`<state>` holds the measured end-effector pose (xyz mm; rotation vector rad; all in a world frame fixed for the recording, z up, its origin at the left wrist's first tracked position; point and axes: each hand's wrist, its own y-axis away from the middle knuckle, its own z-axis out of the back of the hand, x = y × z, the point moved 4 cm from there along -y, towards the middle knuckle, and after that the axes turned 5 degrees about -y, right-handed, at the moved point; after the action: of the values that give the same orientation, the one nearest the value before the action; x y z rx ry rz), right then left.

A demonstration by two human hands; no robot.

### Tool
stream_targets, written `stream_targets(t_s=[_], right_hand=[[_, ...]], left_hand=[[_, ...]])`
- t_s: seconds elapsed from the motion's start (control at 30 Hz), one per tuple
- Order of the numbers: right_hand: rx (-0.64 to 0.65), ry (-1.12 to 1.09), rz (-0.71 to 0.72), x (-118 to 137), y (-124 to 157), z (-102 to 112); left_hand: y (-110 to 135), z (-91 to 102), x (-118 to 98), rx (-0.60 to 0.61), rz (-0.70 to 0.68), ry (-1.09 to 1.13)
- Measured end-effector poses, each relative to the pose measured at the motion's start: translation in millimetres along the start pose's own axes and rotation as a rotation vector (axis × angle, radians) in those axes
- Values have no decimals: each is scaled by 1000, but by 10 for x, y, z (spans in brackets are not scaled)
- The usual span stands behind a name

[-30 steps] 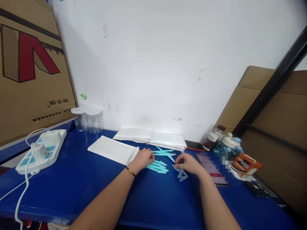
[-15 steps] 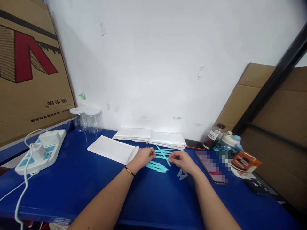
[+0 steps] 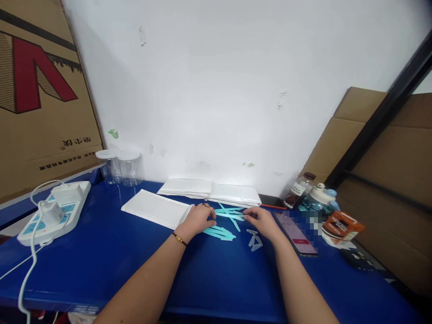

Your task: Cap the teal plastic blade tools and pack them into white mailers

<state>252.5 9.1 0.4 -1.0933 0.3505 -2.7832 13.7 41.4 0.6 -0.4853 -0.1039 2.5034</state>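
Several slim turquoise plastic sticks (image 3: 232, 220) lie crossed on the blue table between my hands. A few more turquoise sticks (image 3: 221, 233) lie side by side, closer to me and partly under my left hand. My left hand (image 3: 200, 218), with a ring and a bracelet, curls its fingers at the left end of one stick in the crossed group. At the right ends, my right hand (image 3: 260, 220) has its thumb and fingertips closed on a stick. Small clear plastic pieces (image 3: 254, 240) lie just below my right hand.
Left of my hands lies a white padded envelope (image 3: 155, 208); white packs (image 3: 234, 194) rest against the wall. A power strip (image 3: 57, 211) and clear jars (image 3: 131, 170) stand left. At right are a phone (image 3: 297, 234), a bottle (image 3: 300, 191), a jug (image 3: 319, 198) and an orange box (image 3: 342, 226).
My right hand has moved slightly up and right, uncovering more of the clear pieces. My left hand has shifted a little left and down. A stick between my hands now lies flatter among the others.
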Motion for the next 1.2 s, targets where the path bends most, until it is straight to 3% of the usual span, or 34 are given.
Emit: stream_targets(t_s=[0.1, 0.17, 0.23, 0.33, 0.43, 0.57, 0.87, 1.2], right_hand=[[168, 0, -75, -153, 54, 74], [302, -12, -141, -227, 93, 45], [347, -6, -165, -247, 105, -1], [291, -20, -143, -187, 81, -55], [231, -168, -92, -66, 51, -84], [253, -361, -48, 66, 44, -140], [262, -304, 8, 213, 62, -243], [226, -272, 8, 197, 56, -181]], left_hand=[[20, -40, 28, 114, -13, 7], [14, -53, 21, 128, -15, 8], [-1, -61, 8, 114, -18, 15], [-18, -76, 7, 97, 1, 102], [-22, -87, 23, 83, 29, 222], [-23, -107, 43, 81, 42, 292], [-27, -107, 10, 92, 39, 291], [-24, -81, 32, 78, 31, 278]])
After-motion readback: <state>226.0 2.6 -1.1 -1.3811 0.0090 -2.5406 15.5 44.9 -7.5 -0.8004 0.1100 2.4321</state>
